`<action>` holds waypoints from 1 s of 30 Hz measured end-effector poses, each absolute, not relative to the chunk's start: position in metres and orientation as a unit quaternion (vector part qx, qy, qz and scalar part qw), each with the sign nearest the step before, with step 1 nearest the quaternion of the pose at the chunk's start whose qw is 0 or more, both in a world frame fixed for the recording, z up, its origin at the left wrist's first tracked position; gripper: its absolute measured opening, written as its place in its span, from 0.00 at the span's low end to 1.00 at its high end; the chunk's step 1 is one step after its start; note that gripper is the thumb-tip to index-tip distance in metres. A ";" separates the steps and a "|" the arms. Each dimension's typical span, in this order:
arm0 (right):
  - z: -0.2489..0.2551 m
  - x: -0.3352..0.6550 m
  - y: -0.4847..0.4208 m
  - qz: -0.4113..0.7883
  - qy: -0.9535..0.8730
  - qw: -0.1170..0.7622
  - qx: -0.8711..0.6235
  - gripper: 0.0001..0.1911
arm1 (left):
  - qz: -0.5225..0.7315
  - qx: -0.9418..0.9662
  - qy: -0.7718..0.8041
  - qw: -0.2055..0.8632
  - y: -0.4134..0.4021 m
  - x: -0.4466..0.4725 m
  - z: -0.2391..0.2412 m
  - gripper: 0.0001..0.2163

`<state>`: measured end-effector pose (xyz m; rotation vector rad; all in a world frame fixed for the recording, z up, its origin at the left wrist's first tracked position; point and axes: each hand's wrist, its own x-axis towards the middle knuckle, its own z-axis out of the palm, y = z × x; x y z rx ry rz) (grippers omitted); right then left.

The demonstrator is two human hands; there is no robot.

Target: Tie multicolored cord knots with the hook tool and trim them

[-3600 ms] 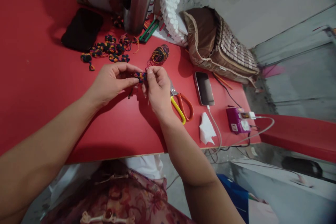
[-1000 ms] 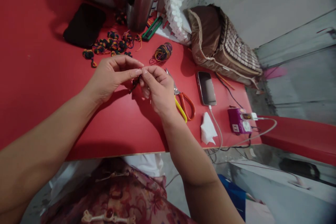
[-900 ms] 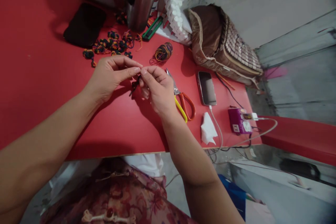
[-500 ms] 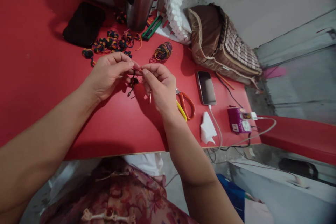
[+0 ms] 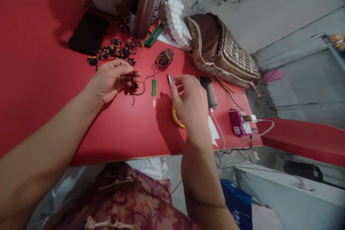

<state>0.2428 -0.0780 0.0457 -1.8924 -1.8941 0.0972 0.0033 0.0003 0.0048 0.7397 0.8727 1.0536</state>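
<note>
Hanging from pinched left hand point(image 5: 115, 77): small dark multicoloured yarn piece point(image 5: 134, 87), strand point(image 5: 140, 94) trailing; looks unfinished. Right hand point(image 5: 191, 103) half-curled over yellow-handled steel scissors point(image 5: 170, 79), grip unclear. Similar knotted pieces point(image 5: 115, 51) beyond left hand look done.

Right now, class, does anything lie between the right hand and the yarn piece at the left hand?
Yes: the green-handled tool lies on the table between the right hand and the yarn piece at the left hand. The scissors' tip also shows there.
</note>
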 end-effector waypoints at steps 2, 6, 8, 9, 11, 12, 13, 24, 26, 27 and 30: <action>0.048 0.257 -0.096 0.005 -0.675 0.114 -0.729 0.17 | 0.480 0.329 0.389 0.714 0.001 0.002 0.006 0.10; 0.041 0.282 -0.131 0.046 -0.655 0.009 -0.754 0.29 | 0.469 0.324 0.371 0.733 -0.001 0.003 0.009 0.12; 0.039 0.289 -0.144 0.069 -0.650 0.018 -0.756 0.33 | 0.458 0.322 0.369 0.742 -0.002 0.004 0.010 0.11; 0.038 0.290 -0.148 0.080 -0.657 0.022 -0.750 0.35 | 0.454 0.320 0.371 0.744 -0.003 0.004 0.010 0.11; 0.039 0.289 -0.152 0.091 -0.669 0.016 -0.738 0.38 | 0.446 0.321 0.374 0.747 -0.004 0.005 0.009 0.10; 0.040 0.288 -0.152 0.090 -0.670 0.003 -0.737 0.39 | 0.443 0.323 0.374 0.748 -0.004 0.005 0.008 0.10; 0.041 0.286 -0.150 0.089 -0.665 -0.014 -0.741 0.40 | 0.442 0.324 0.373 0.749 -0.004 0.005 0.008 0.11; 0.058 0.269 -0.131 0.134 -0.568 -0.127 -0.802 0.34 | 0.436 0.362 0.348 0.747 -0.007 0.002 0.012 0.09; 0.053 0.267 -0.133 0.134 -0.549 -0.104 -0.818 0.34 | 0.436 0.363 0.337 0.752 -0.008 0.002 0.013 0.09; 0.051 0.268 -0.134 0.136 -0.546 -0.089 -0.822 0.34 | 0.435 0.363 0.331 0.755 -0.009 0.003 0.014 0.09; 0.042 0.280 -0.135 0.155 -0.554 -0.009 -0.818 0.37 | 0.427 0.367 0.321 0.762 -0.011 0.004 0.016 0.12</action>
